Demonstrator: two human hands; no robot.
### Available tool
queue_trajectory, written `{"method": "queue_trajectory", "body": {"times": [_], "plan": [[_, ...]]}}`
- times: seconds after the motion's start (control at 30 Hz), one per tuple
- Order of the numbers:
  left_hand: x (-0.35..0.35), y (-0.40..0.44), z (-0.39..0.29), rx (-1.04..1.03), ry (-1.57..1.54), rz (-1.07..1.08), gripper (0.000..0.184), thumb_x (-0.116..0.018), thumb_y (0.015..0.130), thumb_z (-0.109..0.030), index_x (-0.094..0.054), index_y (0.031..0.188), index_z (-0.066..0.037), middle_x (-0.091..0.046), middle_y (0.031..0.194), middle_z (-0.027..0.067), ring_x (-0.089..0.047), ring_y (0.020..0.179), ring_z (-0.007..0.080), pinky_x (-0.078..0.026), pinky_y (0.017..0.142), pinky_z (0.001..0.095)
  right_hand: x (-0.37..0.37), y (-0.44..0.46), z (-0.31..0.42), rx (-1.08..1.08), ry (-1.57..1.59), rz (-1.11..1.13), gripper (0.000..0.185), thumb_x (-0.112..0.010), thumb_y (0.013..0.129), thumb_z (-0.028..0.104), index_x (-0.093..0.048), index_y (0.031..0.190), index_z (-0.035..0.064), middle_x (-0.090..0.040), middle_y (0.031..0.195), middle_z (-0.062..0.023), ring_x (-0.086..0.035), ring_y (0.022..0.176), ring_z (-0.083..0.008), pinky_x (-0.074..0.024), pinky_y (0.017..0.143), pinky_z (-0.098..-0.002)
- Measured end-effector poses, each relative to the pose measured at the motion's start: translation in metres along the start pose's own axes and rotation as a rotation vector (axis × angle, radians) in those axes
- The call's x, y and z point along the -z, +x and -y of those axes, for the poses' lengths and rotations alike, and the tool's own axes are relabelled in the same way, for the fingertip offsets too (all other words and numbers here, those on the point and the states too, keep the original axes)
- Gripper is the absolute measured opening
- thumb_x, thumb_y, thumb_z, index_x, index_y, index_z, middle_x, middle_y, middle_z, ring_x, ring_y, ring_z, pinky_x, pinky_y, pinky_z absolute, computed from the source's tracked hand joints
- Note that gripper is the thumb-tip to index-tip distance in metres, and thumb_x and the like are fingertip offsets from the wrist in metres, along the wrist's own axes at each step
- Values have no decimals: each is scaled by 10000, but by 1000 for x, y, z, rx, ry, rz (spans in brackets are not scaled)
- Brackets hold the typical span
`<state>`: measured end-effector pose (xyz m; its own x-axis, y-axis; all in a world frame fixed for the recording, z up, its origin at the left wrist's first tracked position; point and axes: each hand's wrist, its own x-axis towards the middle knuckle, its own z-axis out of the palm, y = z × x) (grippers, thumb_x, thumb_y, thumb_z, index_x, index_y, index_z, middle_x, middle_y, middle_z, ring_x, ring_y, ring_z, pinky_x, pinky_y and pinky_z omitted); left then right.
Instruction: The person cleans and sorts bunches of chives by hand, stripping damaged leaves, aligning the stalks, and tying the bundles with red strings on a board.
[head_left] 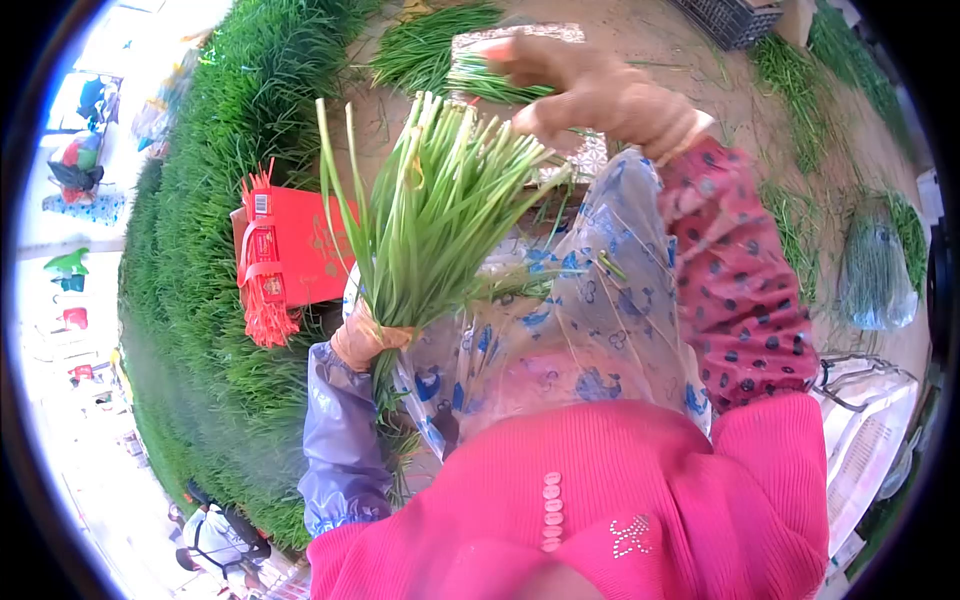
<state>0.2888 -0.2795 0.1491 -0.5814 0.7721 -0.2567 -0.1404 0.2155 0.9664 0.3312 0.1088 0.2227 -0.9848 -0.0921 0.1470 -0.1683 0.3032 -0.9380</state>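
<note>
My left hand (368, 338) is closed round the leafy lower part of a thick bunch of chives (430, 200). Their pale cut ends fan out away from me. To the right of those ends, my right hand (610, 95) is raised, thumb and fingers apart, with nothing visible between them. Its fingers are over a patterned board (575, 155), where a smaller sheaf of chives (495, 80) lies partly behind the hand. A clear plastic apron with blue prints (600, 310) covers my lap.
A red box (310, 245) with a bundle of red ties (265, 265) stands at left, against a long bank of greens (200, 260). More cut greens (425, 50) lie on the ground. A black crate (730, 20), a bagged bundle (878, 265) and a white basket (865, 430) are rightward.
</note>
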Motion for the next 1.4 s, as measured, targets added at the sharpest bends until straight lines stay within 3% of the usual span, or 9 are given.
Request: {"method": "queue_trajectory", "body": {"times": [0.23, 0.37, 0.7, 0.8, 0.97, 1.03, 1.2, 1.3, 1.4], "plan": [[0, -3, 7, 60, 222, 151, 490, -728, 663, 7, -595, 1134, -3, -647, 890, 69, -603, 702, 171, -480, 573, 298, -34, 33, -19, -299, 173, -282, 292, -678, 836, 142, -643, 1095, 14, -614, 793, -16, -551, 740, -102, -449, 655, -247], [-6, -9, -4, 297, -97, 72, 377, -706, 636, 59, -592, 989, -5, -593, 713, 55, -541, 543, 151, -418, 471, 295, -17, 15, 6, -71, 343, -405, 216, -619, 875, 190, -670, 1000, 23, -650, 716, -59, -560, 588, -90, -450, 509, -247], [-21, -4, -17, 320, -6, 73, 278, -691, 609, 41, -617, 875, 5, -591, 660, 41, -515, 520, 141, -395, 458, 288, -76, 24, 31, -194, 96, 0, 238, -597, 858, 299, -701, 859, 84, -657, 701, -54, -601, 600, -177, -499, 609, -340], [-12, -14, 0, 356, 46, 107, 262, -688, 598, 49, -641, 849, -7, -595, 663, 27, -510, 524, 130, -391, 460, 281, -72, 22, 18, 174, -379, -410, 283, -517, 859, 316, -679, 846, 84, -623, 688, -133, -589, 623, -327, -493, 649, -430], [-7, -24, 5, 382, -133, 97, 356, -668, 646, 116, -559, 975, 35, -563, 662, 58, -521, 511, 144, -403, 444, 288, 5, -2, 15, 108, -419, -584, 260, -539, 849, 295, -659, 787, 73, -622, 680, -135, -589, 607, -322, -483, 627, -434], [3, -29, 11, 390, -103, 112, 354, -693, 667, 77, -575, 996, 26, -570, 658, 44, -532, 522, 139, -422, 457, 287, 27, -25, 6, -225, -222, -532, 171, -566, 866, 162, -602, 798, 9, -520, 608, -55, -483, 544, -83, -379, 498, -289], [20, -39, 33, 287, -143, 202, 371, -687, 771, -86, -601, 1117, 15, -593, 653, 18, -560, 556, 127, -440, 496, 274, 52, -74, -73, -610, -1042, -112, 243, -603, 856, 285, -690, 939, 74, -630, 719, -77, -582, 694, -180, -477, 661, -364], [23, -39, 32, 292, -129, 201, 385, -702, 791, -144, -604, 1130, 11, -598, 659, 15, -563, 565, 124, -444, 517, 271, 20, -65, -45, -431, -221, -313, 311, -645, 848, 318, -684, 1041, 77, -669, 825, -91, -607, 779, -170, -481, 707, -347], [18, -31, 13, 374, 95, 217, 372, -721, 777, -133, -618, 1108, 3, -599, 659, 13, -568, 577, 118, -449, 531, 269, -8, -39, -19, -217, -178, -288, 267, -626, 871, 161, -657, 1088, 9, -670, 887, -27, -558, 751, -80, -462, 700, -248]]}}
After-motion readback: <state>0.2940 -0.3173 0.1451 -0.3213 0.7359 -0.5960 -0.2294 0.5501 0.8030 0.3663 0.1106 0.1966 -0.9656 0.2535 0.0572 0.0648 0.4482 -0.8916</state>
